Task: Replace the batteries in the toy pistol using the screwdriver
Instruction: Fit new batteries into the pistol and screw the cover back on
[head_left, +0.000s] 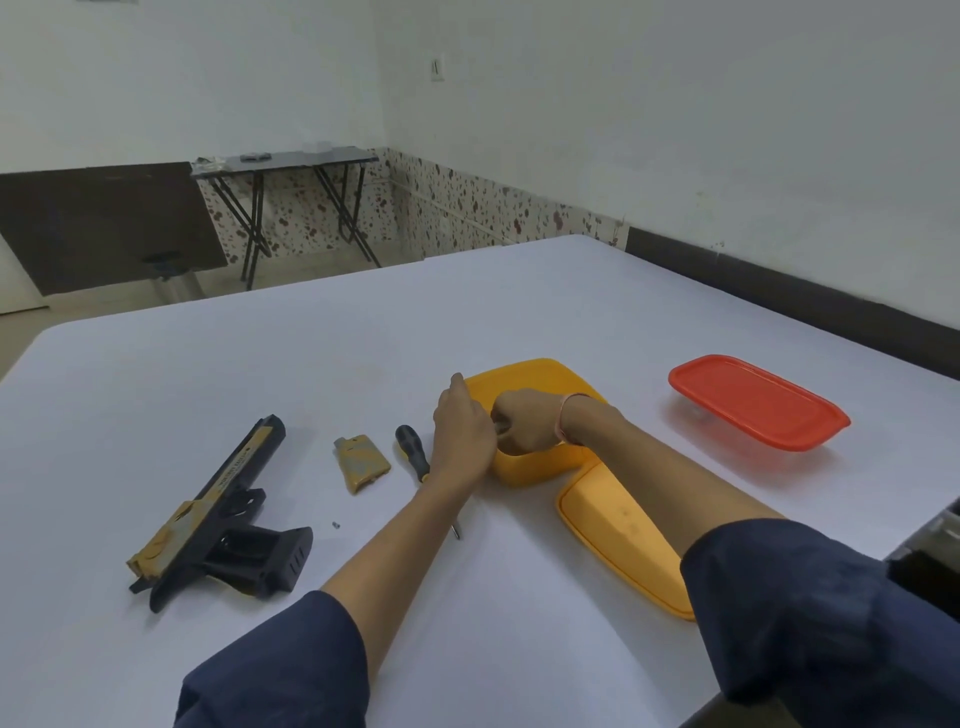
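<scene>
The black and yellow toy pistol (218, 514) lies on its side at the left of the white table, its grip compartment uncovered. Its yellow battery cover (360, 464) lies to the right, a tiny screw (335, 525) between them. The screwdriver (413, 452), black handle with a yellow band, lies beside my left hand, its tip showing below my forearm. My left hand (462, 431) rests against the near left wall of the open yellow box (540, 379). My right hand (527, 421) is inside the box, fingers curled around a small dark object, probably batteries, mostly hidden.
The yellow lid (618, 540) lies under my right forearm, near the table's right edge. A clear container with a red lid (758, 400) stands at the right. A dark folding table (291, 161) stands across the room.
</scene>
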